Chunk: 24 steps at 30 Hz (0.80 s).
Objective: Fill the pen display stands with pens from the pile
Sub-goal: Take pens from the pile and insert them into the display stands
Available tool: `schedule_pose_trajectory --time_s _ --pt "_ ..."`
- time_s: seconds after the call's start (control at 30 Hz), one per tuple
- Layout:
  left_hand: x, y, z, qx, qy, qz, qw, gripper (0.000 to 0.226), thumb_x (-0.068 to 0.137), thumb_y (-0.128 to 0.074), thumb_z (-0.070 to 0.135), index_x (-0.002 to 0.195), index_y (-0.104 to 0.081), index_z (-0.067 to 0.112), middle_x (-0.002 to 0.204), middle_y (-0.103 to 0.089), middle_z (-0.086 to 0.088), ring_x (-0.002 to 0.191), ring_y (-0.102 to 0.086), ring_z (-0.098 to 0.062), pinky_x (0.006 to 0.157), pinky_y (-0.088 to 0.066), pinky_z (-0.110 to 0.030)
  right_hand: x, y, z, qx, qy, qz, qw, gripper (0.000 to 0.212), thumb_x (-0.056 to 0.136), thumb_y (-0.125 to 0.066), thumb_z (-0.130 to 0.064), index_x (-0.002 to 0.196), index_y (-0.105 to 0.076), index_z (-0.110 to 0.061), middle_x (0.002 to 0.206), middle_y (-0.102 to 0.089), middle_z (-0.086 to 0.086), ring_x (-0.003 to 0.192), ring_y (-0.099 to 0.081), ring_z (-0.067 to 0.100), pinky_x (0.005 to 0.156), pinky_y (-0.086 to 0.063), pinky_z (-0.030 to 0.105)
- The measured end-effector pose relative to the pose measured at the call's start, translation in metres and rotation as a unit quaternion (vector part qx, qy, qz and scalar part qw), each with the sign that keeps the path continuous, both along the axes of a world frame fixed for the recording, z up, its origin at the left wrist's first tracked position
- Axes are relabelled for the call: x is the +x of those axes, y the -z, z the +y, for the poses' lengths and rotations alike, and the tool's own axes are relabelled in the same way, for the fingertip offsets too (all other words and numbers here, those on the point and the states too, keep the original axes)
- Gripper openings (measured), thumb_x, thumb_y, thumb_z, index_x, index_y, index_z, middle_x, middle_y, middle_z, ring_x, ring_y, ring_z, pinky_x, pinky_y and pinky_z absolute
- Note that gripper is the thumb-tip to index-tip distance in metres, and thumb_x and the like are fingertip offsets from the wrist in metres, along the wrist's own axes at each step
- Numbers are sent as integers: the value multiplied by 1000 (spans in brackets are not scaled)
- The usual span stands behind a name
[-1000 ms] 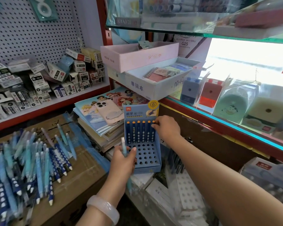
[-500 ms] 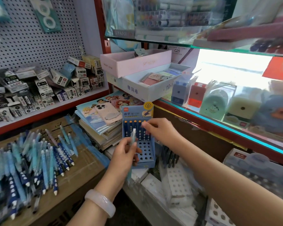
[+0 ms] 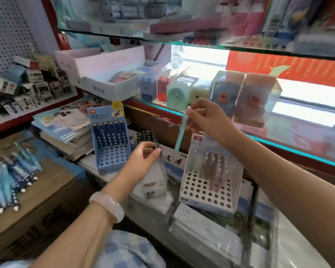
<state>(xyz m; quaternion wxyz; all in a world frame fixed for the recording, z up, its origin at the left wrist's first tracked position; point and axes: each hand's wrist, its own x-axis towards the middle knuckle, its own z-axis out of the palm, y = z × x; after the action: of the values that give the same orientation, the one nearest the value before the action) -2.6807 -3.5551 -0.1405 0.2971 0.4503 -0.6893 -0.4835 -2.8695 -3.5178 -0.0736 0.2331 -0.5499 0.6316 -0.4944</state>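
A slim mint-green plastic pen (image 3: 180, 132) is pinched by the right hand (image 3: 207, 120) above the white perforated stand (image 3: 207, 188) at frame centre, the left hand (image 3: 141, 161) loosely open; motion blur suggests a missed hole.

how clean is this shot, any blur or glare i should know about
Head view: motion blur smears the top glass shelf and its goods; bright window glare washes out the area behind the sharpeners. The right hand pinching the light blue pen is slightly soft, as is the white stand; the blue stand reads clearer. Wide-angle bending curves the shelf edges.
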Motion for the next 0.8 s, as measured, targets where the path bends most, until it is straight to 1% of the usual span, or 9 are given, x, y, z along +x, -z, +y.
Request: schedule_pose_trajectory --time_s 0.13,0.2,0.27,0.33,0.47,0.57,0.67,0.73,0.8 --pt "-27 12 25 8 58 -33 998 33 95 -49 24 127 -47 13 116 -52 1 109 -50 -13 81 -38 -22 -41 17 41 -25 86 3 996 16 93 -55 -16 80 -49 -24 68 -67 7 60 -67 22 62 -57 31" --pt "-35 20 36 -6 90 -53 994 36 95 -51 20 128 -46 9 122 -52 -5 116 -49 -17 87 -37 -21 -52 25 56 -29 118 14 993 16 94 -55 -16 81 -48 -24 71 -67 4 60 -67 16 60 -57 25" --pt "-38 24 45 -35 112 -84 990 35 95 -50 20 128 -45 10 121 -51 -1 112 -47 -10 83 -35 -15 -54 33 63 -26 127 18 991 11 95 -53 -16 86 -48 -21 76 -67 3 64 -68 12 61 -58 23" --pt "-37 29 48 -55 116 -107 986 30 95 -49 20 125 -48 13 114 -50 4 106 -47 -8 80 -35 -15 -52 40 60 -20 130 21 991 6 95 -52 -17 91 -48 -18 83 -67 6 70 -69 14 67 -59 29" --pt "-28 41 39 -58 110 -134 983 25 94 -50 21 119 -51 22 121 -52 3 117 -48 -12 91 -36 -20 -43 52 42 9 132 86 987 4 95 -51 -22 93 -49 -19 83 -67 7 76 -67 20 73 -57 43" --pt "-22 46 31 -52 93 -138 985 22 95 -49 21 116 -51 26 124 -52 3 118 -45 -9 93 -37 -23 -39 63 32 64 120 152 979 15 93 -51 -24 100 -54 -11 87 -67 7 78 -65 23 75 -55 46" --pt "-20 47 28 -48 87 -124 987 25 96 -48 21 120 -51 26 125 -51 5 114 -42 -5 93 -35 -23 -39 77 30 78 121 188 972 15 92 -55 -21 102 -62 -12 94 -67 5 82 -62 17 77 -53 37" --pt "-20 47 27 -42 91 -118 988 24 96 -47 23 119 -51 28 125 -50 7 115 -42 -4 94 -34 -23 -40 87 31 75 132 223 963 14 91 -57 -20 100 -65 -12 98 -62 1 86 -56 13 74 -45 26" --pt "-20 44 26 -40 96 -114 988 24 96 -47 23 120 -50 29 125 -50 8 115 -42 -4 93 -34 -22 -38 95 33 76 152 249 953 17 92 -56 -24 100 -66 -15 100 -58 -2 88 -51 11 71 -36 22"
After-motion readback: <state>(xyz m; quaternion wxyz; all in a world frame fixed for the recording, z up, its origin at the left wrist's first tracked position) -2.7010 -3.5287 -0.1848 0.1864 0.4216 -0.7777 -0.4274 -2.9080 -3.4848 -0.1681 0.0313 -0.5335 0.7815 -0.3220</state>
